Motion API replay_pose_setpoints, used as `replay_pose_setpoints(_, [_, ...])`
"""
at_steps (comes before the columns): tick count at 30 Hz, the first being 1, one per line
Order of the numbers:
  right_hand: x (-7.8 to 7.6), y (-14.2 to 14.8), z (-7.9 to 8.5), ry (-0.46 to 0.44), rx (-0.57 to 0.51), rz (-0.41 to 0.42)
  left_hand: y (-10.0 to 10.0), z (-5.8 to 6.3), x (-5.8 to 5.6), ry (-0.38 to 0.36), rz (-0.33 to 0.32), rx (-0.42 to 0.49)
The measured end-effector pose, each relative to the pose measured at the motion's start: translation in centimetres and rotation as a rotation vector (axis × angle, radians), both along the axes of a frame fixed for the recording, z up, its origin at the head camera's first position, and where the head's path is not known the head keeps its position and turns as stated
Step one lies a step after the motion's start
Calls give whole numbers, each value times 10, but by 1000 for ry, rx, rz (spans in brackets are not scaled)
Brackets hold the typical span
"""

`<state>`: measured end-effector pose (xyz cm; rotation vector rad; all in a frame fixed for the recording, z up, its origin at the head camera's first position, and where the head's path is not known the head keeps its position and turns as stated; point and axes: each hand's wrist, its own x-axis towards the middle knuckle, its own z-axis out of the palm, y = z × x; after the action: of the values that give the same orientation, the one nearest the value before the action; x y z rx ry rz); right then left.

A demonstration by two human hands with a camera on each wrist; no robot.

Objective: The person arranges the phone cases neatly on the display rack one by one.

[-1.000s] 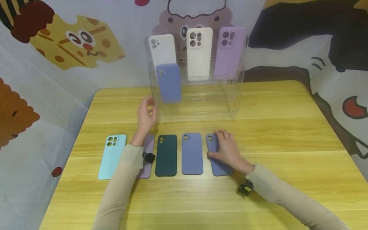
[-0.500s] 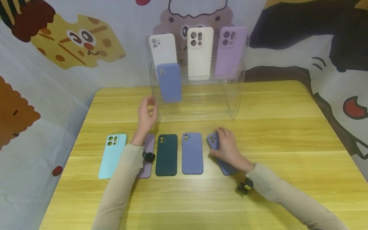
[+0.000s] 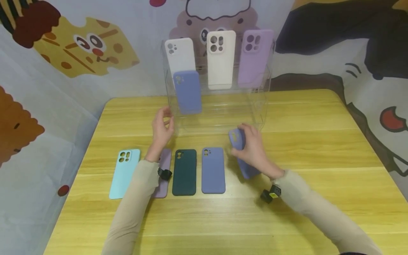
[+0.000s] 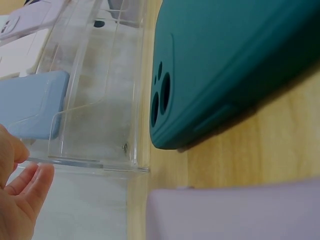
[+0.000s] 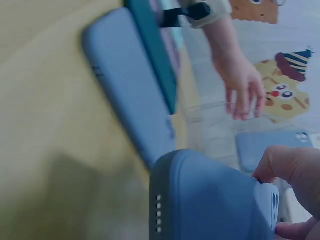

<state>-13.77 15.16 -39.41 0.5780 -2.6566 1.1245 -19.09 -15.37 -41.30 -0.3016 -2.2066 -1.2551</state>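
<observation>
My right hand (image 3: 253, 150) grips a blue-purple phone case (image 3: 250, 169) by its sides, raised over the table with its camera end tilted up. In the right wrist view the thumb and a finger hold that case (image 5: 215, 200) near its camera cutouts. My left hand (image 3: 162, 127) pinches the left side edge of a clear acrylic display stand (image 3: 220, 125), thumb and fingertips on either side of the edge in the left wrist view. On the stand's lower tier a blue case (image 3: 188, 92) leans; white (image 3: 180, 56), cream (image 3: 221, 67) and purple (image 3: 255, 63) cases stand on the upper tier.
Along the table lie a light-blue case (image 3: 122, 177), a purple case (image 3: 164, 161) partly hidden under my left forearm, a dark green case (image 3: 184, 173) and another blue-purple case (image 3: 213, 171). A cartoon-printed cloth (image 3: 86, 81) hangs behind the wooden table (image 3: 204, 223).
My right hand has lifted the right-hand blue-purple case off the table, tilted it and moved it forward toward the stand. The left hand has stayed at the stand's left side.
</observation>
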Motion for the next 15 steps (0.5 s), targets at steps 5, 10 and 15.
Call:
replay_pose_setpoints(5, [-13,-9,17,18,-52,-1,-1,-1,1,-1,2,0])
replay_pose_setpoints(10, [-26,-19,31,102,-106,10,-2,-1,1,-2,8,-3])
replay_pose_setpoints(15, [-41,-30,45,186,-161,-9,-1,-1,-1,8,5,9])
